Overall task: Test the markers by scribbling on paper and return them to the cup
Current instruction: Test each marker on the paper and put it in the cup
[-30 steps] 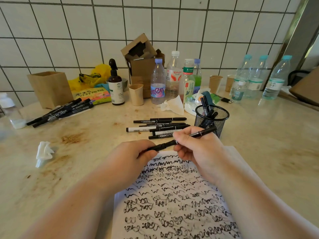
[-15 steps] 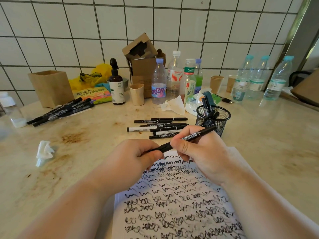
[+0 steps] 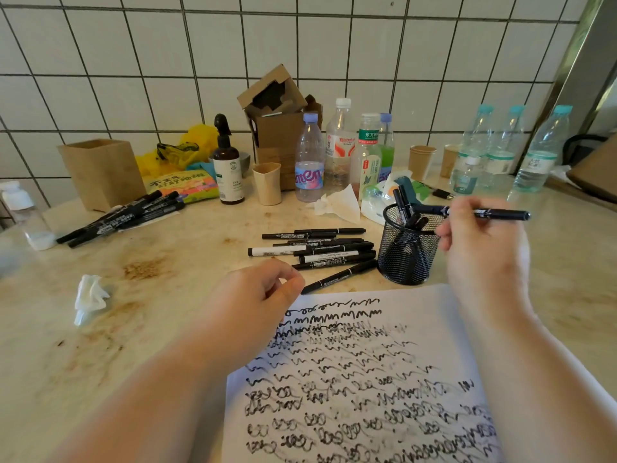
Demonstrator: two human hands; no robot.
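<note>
Head view: the right hand [image 3: 480, 252] is raised beside the black mesh cup [image 3: 408, 252], fingers curled round a black marker [image 3: 494, 214]. The marker lies roughly level, one end over the cup rim, the other end pointing away to the right. Hand is motion-blurred; exact finger placement not readable.

The left hand [image 3: 257, 292] rests at the top left corner of the paper [image 3: 417, 312], fingers loosely curled toward the thumb, nothing visible between them. Whether the fingertips meet the thumb cannot be told.

The cup stands just left of the gripping hand, touching or nearly touching the paper's far edge. Several capped markers [image 3: 405, 208] stand in it.

Left of the cup: a loose cluster of black markers [image 3: 320, 248] flat on the countertop [image 3: 167, 248], one nearest marker [image 3: 337, 277] angled toward the left hand's fingertips.

The paper under both forearms carries rows of black scribbles, wavy lines above, loops lower down.

Further left of the grip: a second pile of markers [image 3: 120, 217], a crumpled tissue [image 3: 90, 297], a brown box [image 3: 103, 172]. Behind the cup: a spray bottle [image 3: 228, 172], plastic bottles [image 3: 309, 162], paper cups [image 3: 421, 160].
</note>
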